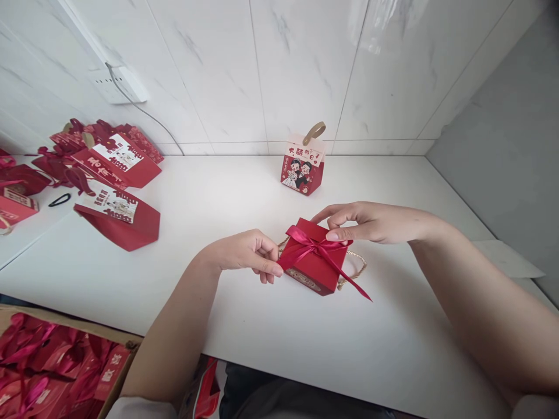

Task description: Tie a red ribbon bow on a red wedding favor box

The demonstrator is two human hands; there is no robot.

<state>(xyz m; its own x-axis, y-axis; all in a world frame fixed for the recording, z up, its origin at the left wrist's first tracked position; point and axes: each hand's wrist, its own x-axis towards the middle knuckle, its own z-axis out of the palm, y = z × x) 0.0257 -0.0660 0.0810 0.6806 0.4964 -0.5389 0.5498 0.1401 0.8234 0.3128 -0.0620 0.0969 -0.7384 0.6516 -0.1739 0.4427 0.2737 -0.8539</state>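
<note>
A red gift box (312, 277) stands on the white table in front of me, with a dark pink satin ribbon (315, 247) tied in a bow across its top. My left hand (253, 253) pinches a ribbon end at the box's left side. At the upper right of the box, my right hand (362, 224) has thumb and fingers closed on the right loop of the bow. One ribbon tail hangs down past the box's right front corner. A twisted gold cord handle (358, 267) sticks out on the right, and part of it shows on the left.
A small red and pink box (301, 169) with a tan strap stands near the tiled wall. Several red gift boxes (126, 218) lie at the left, beside a black loop (59, 200). A carton (126, 343) at lower left holds many ribboned red boxes. A cable (148, 113) runs from a wall socket.
</note>
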